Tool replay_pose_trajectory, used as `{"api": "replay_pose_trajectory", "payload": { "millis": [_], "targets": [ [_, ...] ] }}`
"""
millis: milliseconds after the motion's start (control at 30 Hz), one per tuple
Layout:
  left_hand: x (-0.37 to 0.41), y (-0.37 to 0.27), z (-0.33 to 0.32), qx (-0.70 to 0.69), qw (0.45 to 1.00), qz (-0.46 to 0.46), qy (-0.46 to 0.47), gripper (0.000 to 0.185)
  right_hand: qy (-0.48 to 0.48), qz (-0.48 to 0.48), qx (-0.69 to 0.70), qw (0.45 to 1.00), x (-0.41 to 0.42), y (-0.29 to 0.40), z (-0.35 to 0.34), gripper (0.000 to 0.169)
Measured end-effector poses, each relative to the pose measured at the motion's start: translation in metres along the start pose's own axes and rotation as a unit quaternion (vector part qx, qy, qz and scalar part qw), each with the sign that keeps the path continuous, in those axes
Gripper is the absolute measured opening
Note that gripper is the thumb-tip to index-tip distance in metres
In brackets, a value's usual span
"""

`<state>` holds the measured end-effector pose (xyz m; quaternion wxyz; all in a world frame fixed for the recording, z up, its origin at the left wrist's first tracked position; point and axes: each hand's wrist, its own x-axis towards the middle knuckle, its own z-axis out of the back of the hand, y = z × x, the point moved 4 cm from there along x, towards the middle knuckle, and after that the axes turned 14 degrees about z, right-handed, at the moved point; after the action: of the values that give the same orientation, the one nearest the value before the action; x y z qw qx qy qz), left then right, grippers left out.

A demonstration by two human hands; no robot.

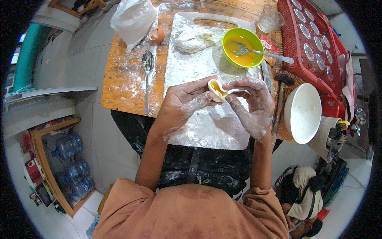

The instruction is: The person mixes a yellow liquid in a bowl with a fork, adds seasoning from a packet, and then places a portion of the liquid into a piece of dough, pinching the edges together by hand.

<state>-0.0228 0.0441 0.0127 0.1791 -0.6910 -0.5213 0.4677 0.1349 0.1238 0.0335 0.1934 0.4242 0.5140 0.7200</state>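
Observation:
My left hand holds a small cup of dough between thumb and fingers, above a floured white cutting board. Yellow-orange egg liquid shows inside the dough. On the other side, the thumb and forefinger of my right hand pinch the dough's rim. Both hands are dusted with flour. Farther up the board lies a lump of dough. A lime-green bowl of beaten egg stands at the board's upper right, with a metal spoon resting in it.
Left of the board are a floury spoon, a broken eggshell and a white plastic bag. To the right stand a drinking glass, a white bowl and a red plastic basket. Another person sits low behind at right.

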Motion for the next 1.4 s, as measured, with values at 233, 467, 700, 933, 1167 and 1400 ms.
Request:
{"api": "replay_pose_trajectory", "payload": {
  "millis": [233, 467, 700, 933, 1167, 1400],
  "targets": [
    [0.0, 0.001, 0.003, 0.015, 1.0, 0.007, 0.009, 0.045, 0.008, 0.011, -0.003, 1.0, -0.003, -0.002, 0.0, 0.04],
    [-0.001, -0.001, 0.0, 0.017, 1.0, 0.013, 0.011, 0.042, -0.016, 0.025, 0.016, 0.999, -0.004, -0.004, -0.002, 0.037],
    [-0.003, -0.005, -0.001, 0.071, 0.997, 0.002, -0.015, 0.04, -0.022, 0.029, 0.005, 0.999, -0.003, -0.002, -0.004, 0.033],
    [-0.004, -0.005, -0.003, 0.065, 0.998, 0.003, -0.025, 0.038, -0.035, 0.092, -0.05, 0.994, -0.001, -0.005, -0.007, 0.028],
    [-0.006, -0.009, -0.001, 0.052, 0.997, 0.002, -0.05, 0.038, -0.034, 0.066, -0.033, 0.997, -0.009, 0.001, -0.014, 0.037],
    [-0.006, -0.004, -0.001, 0.016, 0.999, -0.012, -0.041, 0.038, -0.044, 0.094, -0.066, 0.992, -0.013, 0.002, -0.017, 0.045]
  ]
}}
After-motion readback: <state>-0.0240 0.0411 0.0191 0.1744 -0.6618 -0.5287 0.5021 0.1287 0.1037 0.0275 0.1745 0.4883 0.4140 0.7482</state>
